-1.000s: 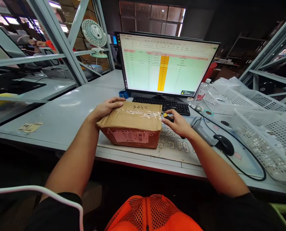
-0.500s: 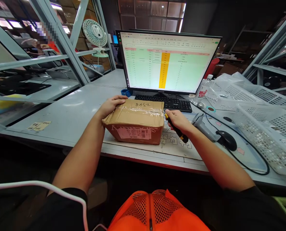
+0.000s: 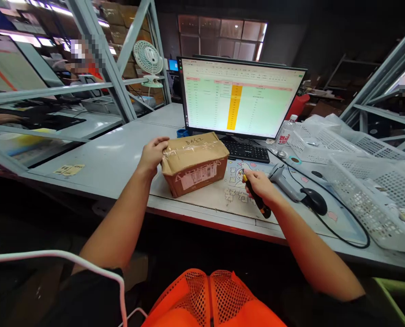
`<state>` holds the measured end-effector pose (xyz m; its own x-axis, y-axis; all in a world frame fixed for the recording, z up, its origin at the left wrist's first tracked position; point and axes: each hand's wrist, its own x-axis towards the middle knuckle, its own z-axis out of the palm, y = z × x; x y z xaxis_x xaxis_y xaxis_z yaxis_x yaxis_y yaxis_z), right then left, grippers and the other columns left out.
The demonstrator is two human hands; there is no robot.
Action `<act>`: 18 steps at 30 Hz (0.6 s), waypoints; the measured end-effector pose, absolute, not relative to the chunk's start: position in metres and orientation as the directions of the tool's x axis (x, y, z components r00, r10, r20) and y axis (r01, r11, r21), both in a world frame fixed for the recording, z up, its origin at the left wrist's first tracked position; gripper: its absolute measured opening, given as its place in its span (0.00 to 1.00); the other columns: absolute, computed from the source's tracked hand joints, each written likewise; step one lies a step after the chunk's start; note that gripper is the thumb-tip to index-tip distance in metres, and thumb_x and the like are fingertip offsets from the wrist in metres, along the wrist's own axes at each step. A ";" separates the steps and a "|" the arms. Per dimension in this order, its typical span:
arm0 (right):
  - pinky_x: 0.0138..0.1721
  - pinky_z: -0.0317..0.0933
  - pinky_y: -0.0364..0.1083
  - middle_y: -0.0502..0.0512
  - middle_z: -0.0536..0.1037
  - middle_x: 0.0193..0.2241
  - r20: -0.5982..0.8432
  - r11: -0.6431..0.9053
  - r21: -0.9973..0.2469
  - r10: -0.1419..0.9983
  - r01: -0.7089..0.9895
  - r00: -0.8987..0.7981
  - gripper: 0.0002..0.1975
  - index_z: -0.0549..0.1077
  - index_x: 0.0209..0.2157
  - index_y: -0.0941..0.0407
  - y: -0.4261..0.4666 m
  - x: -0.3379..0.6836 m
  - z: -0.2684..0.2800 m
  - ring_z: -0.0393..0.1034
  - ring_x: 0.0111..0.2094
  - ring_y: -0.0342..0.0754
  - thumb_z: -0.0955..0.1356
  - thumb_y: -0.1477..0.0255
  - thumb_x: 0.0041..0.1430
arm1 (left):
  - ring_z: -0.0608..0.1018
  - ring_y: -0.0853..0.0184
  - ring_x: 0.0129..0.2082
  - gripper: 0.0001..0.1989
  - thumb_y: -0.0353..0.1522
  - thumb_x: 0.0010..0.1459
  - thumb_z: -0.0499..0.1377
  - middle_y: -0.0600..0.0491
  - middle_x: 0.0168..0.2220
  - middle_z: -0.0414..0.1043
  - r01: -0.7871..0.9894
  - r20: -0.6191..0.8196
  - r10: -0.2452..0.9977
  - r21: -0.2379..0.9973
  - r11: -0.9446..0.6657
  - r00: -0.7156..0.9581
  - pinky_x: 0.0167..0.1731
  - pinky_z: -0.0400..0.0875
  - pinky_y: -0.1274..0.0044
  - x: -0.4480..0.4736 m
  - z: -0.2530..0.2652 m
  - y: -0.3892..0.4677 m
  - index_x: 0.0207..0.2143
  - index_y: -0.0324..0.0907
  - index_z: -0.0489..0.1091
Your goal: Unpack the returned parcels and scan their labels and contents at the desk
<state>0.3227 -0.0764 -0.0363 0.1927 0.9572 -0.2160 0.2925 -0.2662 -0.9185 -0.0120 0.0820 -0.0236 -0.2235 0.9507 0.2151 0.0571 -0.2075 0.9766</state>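
Note:
A brown cardboard box (image 3: 197,156) stands on the desk in front of the keyboard, turned at an angle. Clear tape runs along its top, beside a handwritten number, and a shipping label (image 3: 199,175) is on the side facing me. My left hand (image 3: 154,154) grips the box's left end, fingers bent over the upper corner. To the right of the box and apart from it, my right hand (image 3: 259,185) is wrapped round a black and yellow utility knife (image 3: 257,195). Whether its blade is out I cannot tell.
Behind the box are a keyboard (image 3: 248,151) and a monitor (image 3: 239,100). At right lie a barcode scanner (image 3: 286,184), a black mouse (image 3: 314,201) and white plastic baskets (image 3: 369,195), with a bottle (image 3: 286,131) near the monitor. A small fan (image 3: 148,59) stands back left.
The box has turned, its right end swinging away from me. My right hand with the utility knife has drawn back from the box's right end, toward me. My left hand stays on the box.

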 end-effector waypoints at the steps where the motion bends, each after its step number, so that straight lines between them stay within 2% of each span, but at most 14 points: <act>1: 0.18 0.60 0.41 0.50 0.69 0.20 -0.224 -0.278 -0.920 0.952 0.276 0.211 0.22 0.68 0.34 0.56 -0.079 0.330 -0.044 0.62 0.17 0.42 0.60 0.56 0.79 | 0.78 0.59 0.44 0.22 0.38 0.55 0.63 0.46 0.45 0.78 0.114 0.303 0.909 0.953 -0.282 -0.284 0.49 0.75 0.67 -0.020 -0.032 0.064 0.50 0.38 0.77; 2: 0.18 0.60 0.41 0.50 0.69 0.20 -0.231 -0.288 -0.921 0.947 0.264 0.225 0.22 0.68 0.34 0.56 -0.081 0.337 -0.051 0.62 0.17 0.43 0.60 0.56 0.79 | 0.78 0.56 0.49 0.25 0.43 0.60 0.62 0.46 0.48 0.78 0.196 0.396 0.860 0.916 -0.349 -0.322 0.55 0.73 0.63 -0.027 -0.041 0.042 0.54 0.39 0.77; 3: 0.19 0.59 0.41 0.50 0.69 0.20 -0.238 -0.296 -0.921 0.942 0.255 0.236 0.22 0.68 0.34 0.56 -0.082 0.342 -0.057 0.63 0.17 0.43 0.60 0.55 0.78 | 0.77 0.51 0.54 0.29 0.49 0.64 0.61 0.45 0.52 0.77 0.318 0.494 0.822 0.857 -0.406 -0.282 0.60 0.71 0.59 -0.031 -0.051 0.015 0.59 0.41 0.75; 4: 0.19 0.59 0.41 0.50 0.69 0.20 -0.245 -0.303 -0.920 0.940 0.248 0.239 0.22 0.68 0.35 0.56 -0.083 0.347 -0.062 0.63 0.17 0.43 0.60 0.55 0.78 | 0.75 0.48 0.60 0.29 0.51 0.64 0.62 0.44 0.57 0.75 0.376 0.549 0.792 0.816 -0.440 -0.266 0.65 0.66 0.56 -0.032 -0.061 -0.014 0.59 0.43 0.76; 6: 0.19 0.59 0.42 0.50 0.69 0.20 -0.257 -0.311 -0.921 0.937 0.233 0.235 0.21 0.69 0.35 0.56 -0.081 0.350 -0.067 0.63 0.17 0.44 0.60 0.56 0.78 | 0.66 0.44 0.71 0.28 0.48 0.66 0.63 0.44 0.69 0.65 0.519 0.656 0.734 0.696 -0.496 -0.178 0.72 0.57 0.50 -0.022 -0.080 -0.073 0.65 0.49 0.72; 7: 0.19 0.59 0.42 0.50 0.69 0.20 -0.266 -0.318 -0.922 0.935 0.221 0.233 0.21 0.69 0.35 0.56 -0.078 0.350 -0.067 0.63 0.17 0.44 0.60 0.56 0.78 | 0.60 0.42 0.75 0.30 0.47 0.68 0.63 0.44 0.76 0.54 0.555 0.682 0.721 0.649 -0.521 -0.120 0.72 0.54 0.46 -0.012 -0.087 -0.099 0.69 0.53 0.68; 9: 0.20 0.60 0.41 0.50 0.69 0.20 -0.271 -0.316 -0.931 0.933 0.182 0.235 0.22 0.69 0.36 0.56 -0.070 0.345 -0.063 0.63 0.17 0.43 0.59 0.55 0.78 | 0.53 0.41 0.78 0.37 0.44 0.68 0.63 0.44 0.80 0.40 0.563 0.679 0.732 0.583 -0.585 0.057 0.71 0.57 0.42 0.013 -0.098 -0.137 0.76 0.57 0.57; 10: 0.20 0.60 0.41 0.50 0.69 0.21 -0.261 -0.304 -0.938 0.936 0.166 0.235 0.22 0.70 0.36 0.57 -0.065 0.342 -0.060 0.63 0.18 0.43 0.59 0.55 0.78 | 0.50 0.40 0.79 0.38 0.43 0.68 0.64 0.44 0.80 0.34 0.543 0.670 0.725 0.553 -0.631 0.160 0.71 0.58 0.42 0.025 -0.100 -0.148 0.77 0.57 0.55; 12: 0.21 0.61 0.40 0.50 0.69 0.21 -0.218 -0.256 -0.953 0.951 0.162 0.218 0.22 0.70 0.37 0.57 -0.055 0.333 -0.054 0.63 0.18 0.42 0.60 0.55 0.78 | 0.44 0.40 0.79 0.38 0.41 0.68 0.64 0.42 0.80 0.26 0.493 0.628 0.691 0.502 -0.711 0.357 0.71 0.59 0.43 0.042 -0.097 -0.154 0.76 0.53 0.56; 13: 0.21 0.61 0.40 0.50 0.69 0.21 -0.191 -0.226 -0.958 0.962 0.175 0.196 0.20 0.70 0.39 0.57 -0.050 0.329 -0.051 0.63 0.18 0.42 0.61 0.56 0.78 | 0.42 0.41 0.80 0.36 0.41 0.68 0.64 0.42 0.80 0.26 0.465 0.601 0.670 0.487 -0.739 0.436 0.71 0.59 0.43 0.046 -0.091 -0.151 0.75 0.51 0.59; 14: 0.21 0.61 0.40 0.49 0.70 0.22 -0.167 -0.197 -0.961 0.972 0.192 0.165 0.18 0.70 0.40 0.57 -0.046 0.324 -0.049 0.64 0.19 0.42 0.62 0.58 0.78 | 0.42 0.42 0.80 0.33 0.41 0.69 0.64 0.42 0.80 0.30 0.434 0.573 0.651 0.486 -0.759 0.498 0.72 0.59 0.45 0.047 -0.082 -0.145 0.73 0.50 0.63; 16: 0.21 0.62 0.40 0.49 0.71 0.22 -0.129 -0.148 -0.965 0.986 0.216 0.101 0.14 0.70 0.41 0.56 -0.040 0.317 -0.044 0.65 0.19 0.42 0.64 0.61 0.77 | 0.54 0.47 0.78 0.25 0.41 0.70 0.63 0.44 0.78 0.48 0.356 0.548 0.614 0.509 -0.783 0.568 0.72 0.64 0.50 0.037 -0.057 -0.127 0.67 0.50 0.71; 18: 0.21 0.63 0.40 0.49 0.71 0.23 -0.098 -0.112 -0.965 0.993 0.236 0.068 0.12 0.71 0.40 0.56 -0.037 0.310 -0.039 0.65 0.20 0.42 0.66 0.62 0.76 | 0.69 0.51 0.71 0.20 0.43 0.70 0.63 0.46 0.71 0.65 0.322 0.594 0.591 0.502 -0.803 0.546 0.71 0.67 0.56 0.018 -0.028 -0.102 0.61 0.50 0.77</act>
<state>0.3098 -0.0366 -0.0389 0.0682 0.9928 -0.0983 0.2363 -0.1118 -0.9652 0.0183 -0.1017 -0.0281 0.5463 0.5906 0.5940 0.3223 -0.8027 0.5018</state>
